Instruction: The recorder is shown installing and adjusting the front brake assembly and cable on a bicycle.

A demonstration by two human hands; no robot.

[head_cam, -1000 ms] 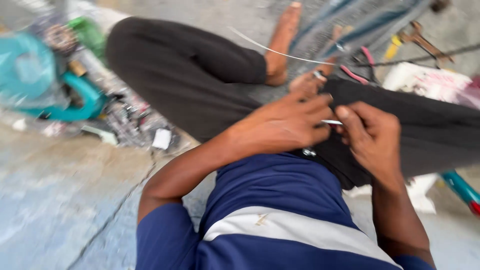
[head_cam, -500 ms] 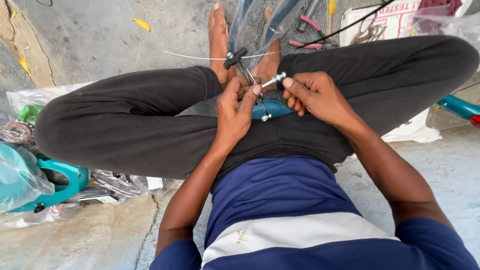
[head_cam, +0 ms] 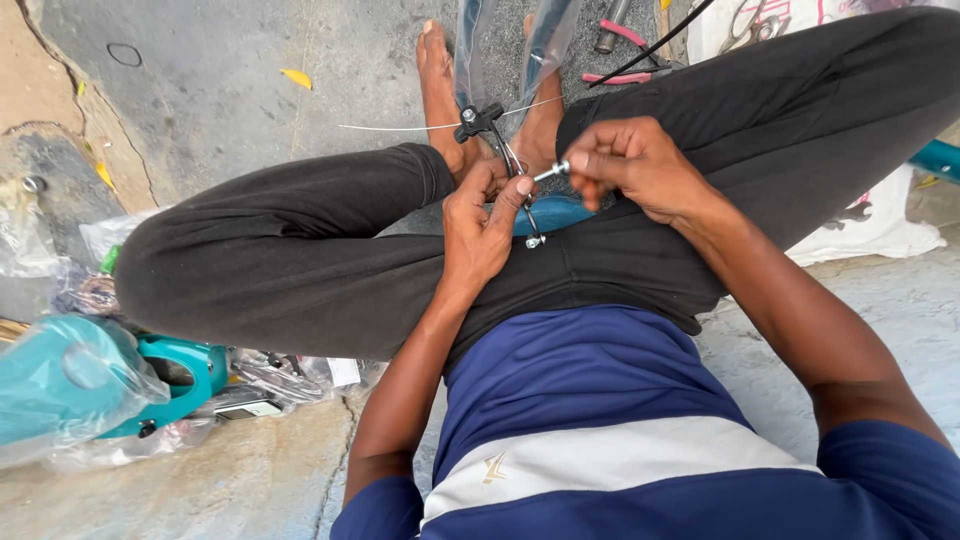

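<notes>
both hands sit a bit lower over the lap than before. left hand (head_cam: 480,225) pinches the black brake arm (head_cam: 505,165), which stands long from near to far. right hand (head_cam: 630,165) pinches a small silver bolt (head_cam: 552,172) touching its right side.

The left hand (head_cam: 482,222) is raised over the lap, its fingers (head_cam: 512,192) curled and pinched shut, pointing toward 12 o'clock. The right hand (head_cam: 632,165) sits just beside it at 2 o'clock, fingers bunched tight, pointing toward 9 o'clock. Both forearms are bare, elbows bent.
</notes>
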